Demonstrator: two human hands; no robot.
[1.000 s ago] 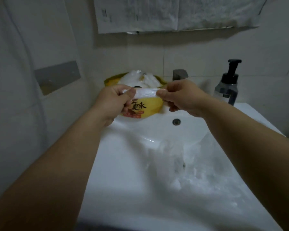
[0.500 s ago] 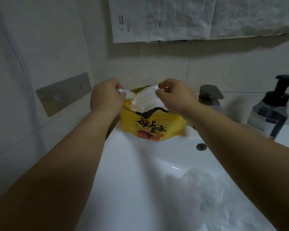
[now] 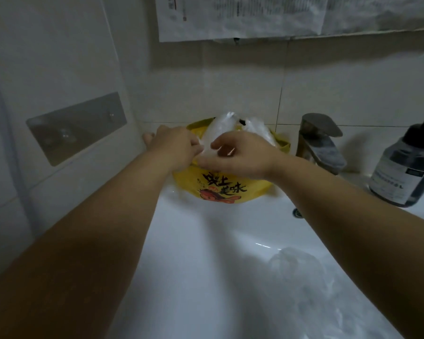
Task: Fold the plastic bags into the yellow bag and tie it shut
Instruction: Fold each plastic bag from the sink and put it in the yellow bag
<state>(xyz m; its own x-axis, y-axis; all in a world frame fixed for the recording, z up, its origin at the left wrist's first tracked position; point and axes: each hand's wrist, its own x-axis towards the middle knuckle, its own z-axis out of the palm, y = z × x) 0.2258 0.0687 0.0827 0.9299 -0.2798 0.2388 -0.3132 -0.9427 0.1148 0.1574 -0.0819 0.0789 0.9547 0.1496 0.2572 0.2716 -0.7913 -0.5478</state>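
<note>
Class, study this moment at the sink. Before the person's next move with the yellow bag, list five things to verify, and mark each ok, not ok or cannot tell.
1. Yellow bag sits upright at the back of the sink, mouth open: ok.
2. Grip: left hand and right hand both pinch the white plastic bags at the mouth: ok.
3. White plastic bags fully tucked in: not ok, they stick up above the rim.
4. Every bag collected: not ok, a clear bag lies in the basin.
5. Yellow bag's handles free for tying: cannot tell, the hands cover them.
</note>
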